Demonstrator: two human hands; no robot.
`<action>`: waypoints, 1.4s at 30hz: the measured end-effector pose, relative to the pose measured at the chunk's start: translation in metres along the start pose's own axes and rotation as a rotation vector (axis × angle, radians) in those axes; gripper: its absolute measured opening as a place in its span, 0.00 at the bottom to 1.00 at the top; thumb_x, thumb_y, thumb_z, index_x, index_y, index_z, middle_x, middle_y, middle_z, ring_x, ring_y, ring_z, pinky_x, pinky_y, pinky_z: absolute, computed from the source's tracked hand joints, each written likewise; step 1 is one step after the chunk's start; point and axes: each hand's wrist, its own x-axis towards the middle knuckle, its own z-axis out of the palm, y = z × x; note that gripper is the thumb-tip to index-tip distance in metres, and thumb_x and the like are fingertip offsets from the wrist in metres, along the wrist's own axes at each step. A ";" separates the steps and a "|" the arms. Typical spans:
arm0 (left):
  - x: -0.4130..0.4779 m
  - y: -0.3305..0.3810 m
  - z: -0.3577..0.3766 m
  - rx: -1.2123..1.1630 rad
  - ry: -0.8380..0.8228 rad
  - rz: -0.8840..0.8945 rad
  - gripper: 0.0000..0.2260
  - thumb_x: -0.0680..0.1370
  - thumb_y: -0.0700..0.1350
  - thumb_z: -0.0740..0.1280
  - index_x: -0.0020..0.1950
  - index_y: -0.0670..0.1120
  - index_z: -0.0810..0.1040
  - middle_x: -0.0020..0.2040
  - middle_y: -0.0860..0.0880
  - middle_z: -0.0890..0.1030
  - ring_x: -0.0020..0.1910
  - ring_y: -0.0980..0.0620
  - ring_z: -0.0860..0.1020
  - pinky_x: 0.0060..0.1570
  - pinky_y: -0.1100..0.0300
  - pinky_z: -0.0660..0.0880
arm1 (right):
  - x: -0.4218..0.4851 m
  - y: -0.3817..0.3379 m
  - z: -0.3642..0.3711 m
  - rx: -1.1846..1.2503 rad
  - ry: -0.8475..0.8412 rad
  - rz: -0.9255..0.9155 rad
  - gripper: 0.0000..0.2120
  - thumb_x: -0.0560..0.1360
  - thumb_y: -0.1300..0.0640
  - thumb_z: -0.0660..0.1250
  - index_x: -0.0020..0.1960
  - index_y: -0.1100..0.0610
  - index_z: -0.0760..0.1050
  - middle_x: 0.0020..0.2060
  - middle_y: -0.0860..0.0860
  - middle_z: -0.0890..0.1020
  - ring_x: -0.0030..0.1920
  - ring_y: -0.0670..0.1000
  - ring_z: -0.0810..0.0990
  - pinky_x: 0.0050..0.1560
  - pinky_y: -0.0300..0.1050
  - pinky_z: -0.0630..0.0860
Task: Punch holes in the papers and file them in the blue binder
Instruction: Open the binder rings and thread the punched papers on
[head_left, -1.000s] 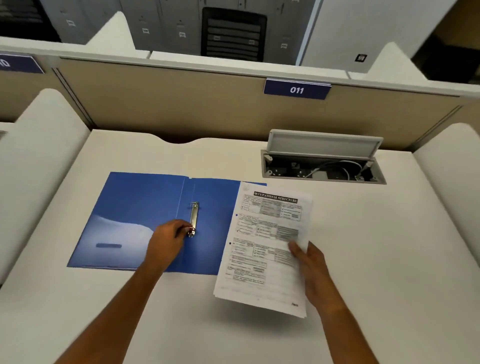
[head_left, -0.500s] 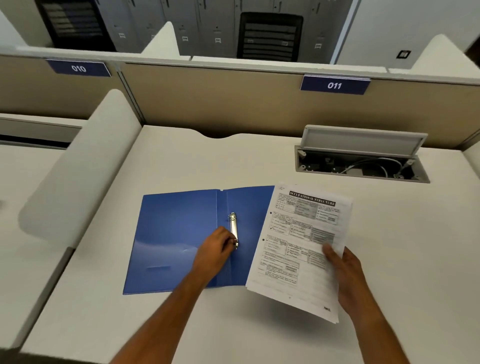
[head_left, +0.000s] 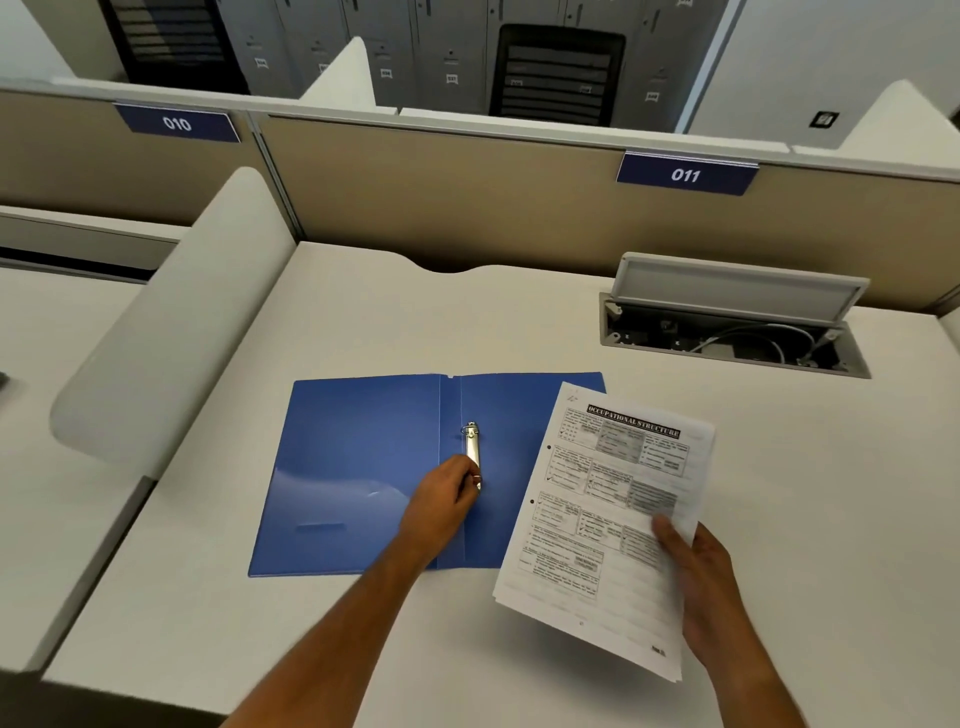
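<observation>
- The left hand (head_left: 441, 499) lies on the middle of the open blue binder (head_left: 358, 467). Its fingers are curled in and pinch the near end of the metal ring clip (head_left: 471, 449).
- The metal ring clip is shiny and runs along the fold of the binder. A small ring shows at its far end.
- The blue binder lies flat and wide open on the white desk (head_left: 415, 322), in front of the person. No paper is in it.
- The right hand (head_left: 701, 577) grips the papers (head_left: 587, 525) by their right edge. The thumb presses on top, and the other fingers are hidden under the sheets.
- The papers are a thin pile with a printed form on top. Two small dark dots show near the left edge. The pile is tilted and held a bit above the desk, with a shadow under it. Its far left corner hangs over the right side of the binder.
- Farther back on the right, a cable box (head_left: 727, 345) is set in the desk. Its lid (head_left: 737, 286) stands open and wires show inside.
- A tan wall (head_left: 441, 192) stands behind the desk. It has a blue sign "011" (head_left: 685, 175) and a blue sign "010" (head_left: 176, 123).
- A white rounded side panel (head_left: 171, 322) stands at the left of the desk.
</observation>
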 end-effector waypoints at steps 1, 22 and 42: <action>-0.001 0.000 0.005 0.034 0.022 -0.017 0.06 0.86 0.47 0.66 0.58 0.45 0.77 0.51 0.50 0.81 0.45 0.53 0.79 0.48 0.66 0.74 | 0.001 0.001 0.000 -0.004 0.000 0.000 0.14 0.84 0.58 0.70 0.68 0.60 0.82 0.59 0.58 0.89 0.55 0.59 0.91 0.47 0.50 0.89; 0.000 -0.009 0.010 -0.113 0.110 0.037 0.07 0.83 0.50 0.70 0.56 0.47 0.81 0.48 0.52 0.84 0.45 0.55 0.82 0.47 0.65 0.80 | 0.006 -0.008 -0.015 -0.010 0.032 -0.002 0.14 0.83 0.58 0.70 0.68 0.59 0.82 0.58 0.58 0.90 0.53 0.58 0.91 0.45 0.50 0.89; 0.016 -0.001 0.007 -0.064 0.121 0.016 0.12 0.73 0.55 0.80 0.54 0.52 0.89 0.49 0.58 0.84 0.47 0.59 0.83 0.51 0.61 0.83 | 0.004 -0.023 -0.024 -0.073 0.020 0.000 0.11 0.83 0.59 0.70 0.65 0.58 0.83 0.55 0.56 0.91 0.49 0.56 0.92 0.41 0.48 0.88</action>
